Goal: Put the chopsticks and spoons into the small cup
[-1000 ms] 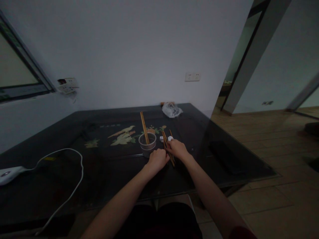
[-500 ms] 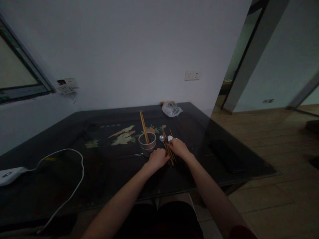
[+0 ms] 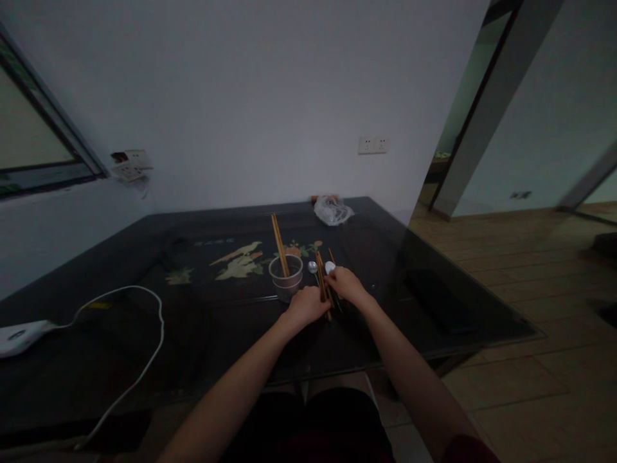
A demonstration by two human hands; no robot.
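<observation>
One dark worktop [image 3: 202,334] is carrying the left hand [image 3: 306,307], nearer the person and gripping the near end, and the right hand [image 3: 344,285], pinching the middle, of a chopstick bundle [image 3: 322,283] lying lengthwise away from the person, just right of a clear cup [image 3: 286,278].

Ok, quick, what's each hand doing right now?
Left hand: closed on the near end of the chopsticks.
Right hand: closed on the same chopsticks, farther up.
</observation>
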